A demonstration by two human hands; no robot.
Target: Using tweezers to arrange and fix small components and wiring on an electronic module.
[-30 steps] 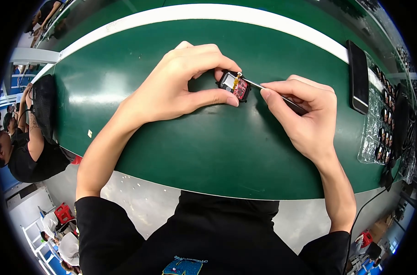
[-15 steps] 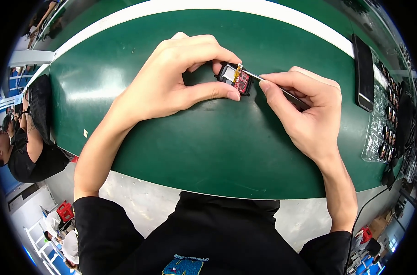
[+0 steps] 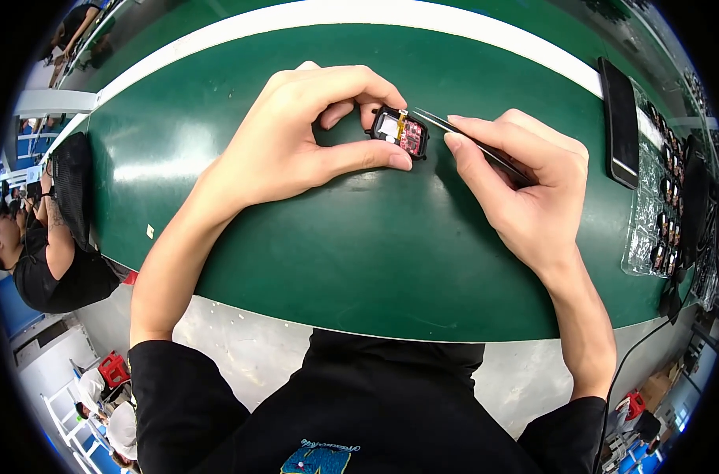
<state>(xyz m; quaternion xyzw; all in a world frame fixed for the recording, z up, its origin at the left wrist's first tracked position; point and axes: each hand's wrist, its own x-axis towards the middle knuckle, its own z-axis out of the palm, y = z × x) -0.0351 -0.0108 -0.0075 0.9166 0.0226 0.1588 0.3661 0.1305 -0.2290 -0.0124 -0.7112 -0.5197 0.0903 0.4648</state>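
My left hand [image 3: 304, 130] grips an opened smartwatch case [image 3: 399, 133] between thumb and fingers, just above the green table. Inside its black frame show a red circuit board, a silvery block and a strip of yellow flex cable. Pinched in my right hand [image 3: 529, 178] is a pair of metal tweezers [image 3: 474, 141]. Their slim tips point up and left, a short way off the upper right of the case, and touch nothing. The two tips look slightly apart. My right palm hides the rear of the tweezers.
On the right, a black phone [image 3: 619, 122] lies beside a clear plastic tray [image 3: 648, 229] with several small watch parts. A black cable [image 3: 632, 355] hangs at the lower right. A white strip [image 3: 336, 14] crosses the table's far side. Another person [image 3: 55, 253] sits at the left, near a black mesh item [image 3: 71, 186].
The tweezer tips have drawn away from the flex cable on the watch case, up and to the right. The left hand keeps its hold, with the case turned slightly.
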